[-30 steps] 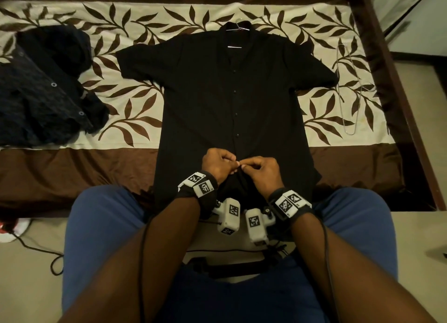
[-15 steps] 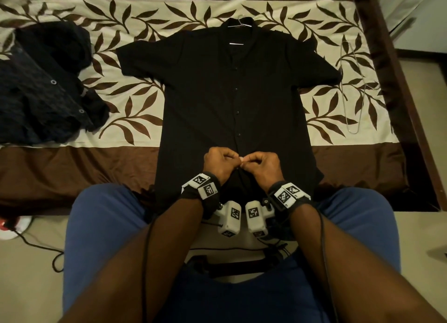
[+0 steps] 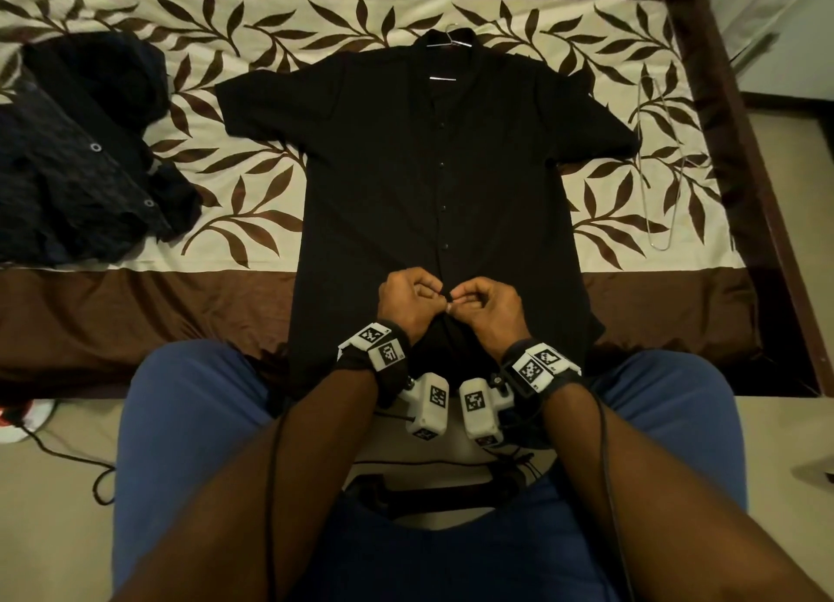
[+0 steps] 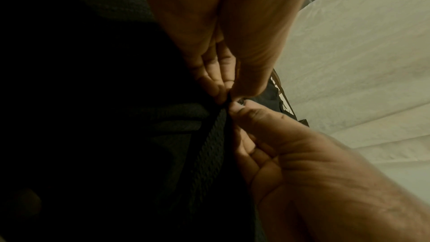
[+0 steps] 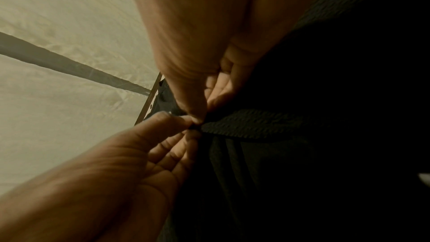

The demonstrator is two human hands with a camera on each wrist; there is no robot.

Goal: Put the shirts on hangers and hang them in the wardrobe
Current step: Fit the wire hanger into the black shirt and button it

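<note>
Two hands meet at the near end of a black short-sleeved shirt (image 3: 433,186): the left hand (image 3: 406,303) and right hand (image 3: 487,306) each pinch one edge of the front placket, fingertips almost touching, evidently fastening a low button. The shirt lies flat on the leaf-patterned bedspread (image 3: 252,37), its long axis running straight away from the person, hem nearest, collar farthest. A wire hanger (image 3: 451,42) already sits inside the collar, hook pointing away. Both hands are equally near. Farther left lies a crumpled dark shirt (image 3: 81,159); far right, a spare wire hanger (image 3: 650,168).
</note>
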